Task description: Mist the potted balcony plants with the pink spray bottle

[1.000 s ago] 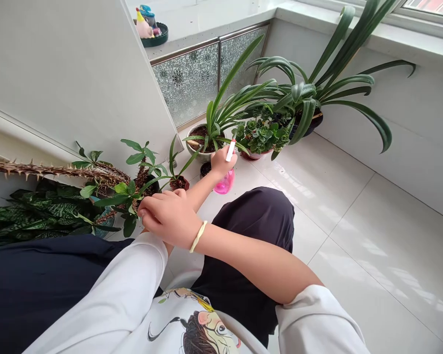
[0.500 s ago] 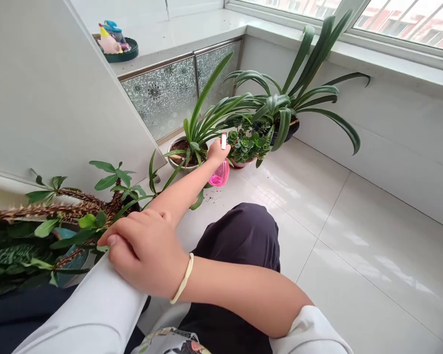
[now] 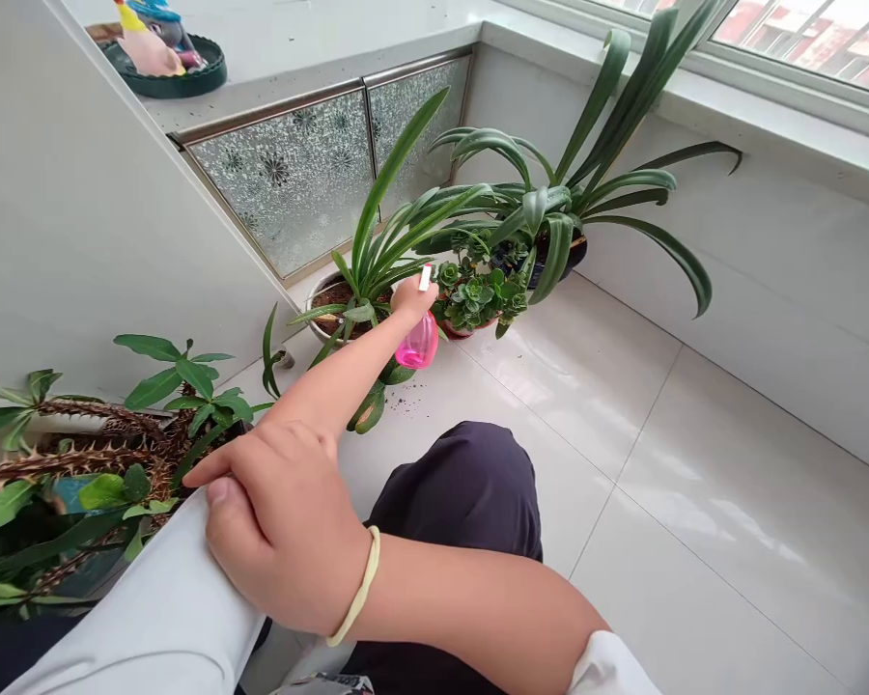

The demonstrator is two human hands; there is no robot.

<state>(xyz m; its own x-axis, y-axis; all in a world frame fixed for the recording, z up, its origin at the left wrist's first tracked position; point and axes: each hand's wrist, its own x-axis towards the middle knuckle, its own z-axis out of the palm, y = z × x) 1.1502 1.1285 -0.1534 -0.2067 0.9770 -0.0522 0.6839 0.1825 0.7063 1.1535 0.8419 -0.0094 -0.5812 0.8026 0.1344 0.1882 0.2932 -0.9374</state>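
My left arm reaches out, and my left hand [image 3: 411, 297] is closed round the neck of a pink see-through spray bottle [image 3: 418, 345] with a white nozzle. Some liquid shows in its lower part. The bottle is held above the floor, in front of a succulent [image 3: 474, 299] and beside a long-leaved potted plant [image 3: 366, 251]. My right hand [image 3: 282, 531], with a pale yellow band [image 3: 358, 589] at its wrist, is wrapped over my left forearm by the rolled white sleeve [image 3: 159, 598].
A large strap-leaved plant [image 3: 575, 193] stands in the corner. Thorny plants [image 3: 137, 444] crowd the left side. Soil crumbs [image 3: 406, 398] lie on the tiled floor [image 3: 695, 521]. A glass-fronted cabinet [image 3: 282, 179] and a ledge with figurines [image 3: 155, 48] are behind.
The view has shifted a little, so the plants and the ledge on the left appear larger and further left. Both hands keep their holds.
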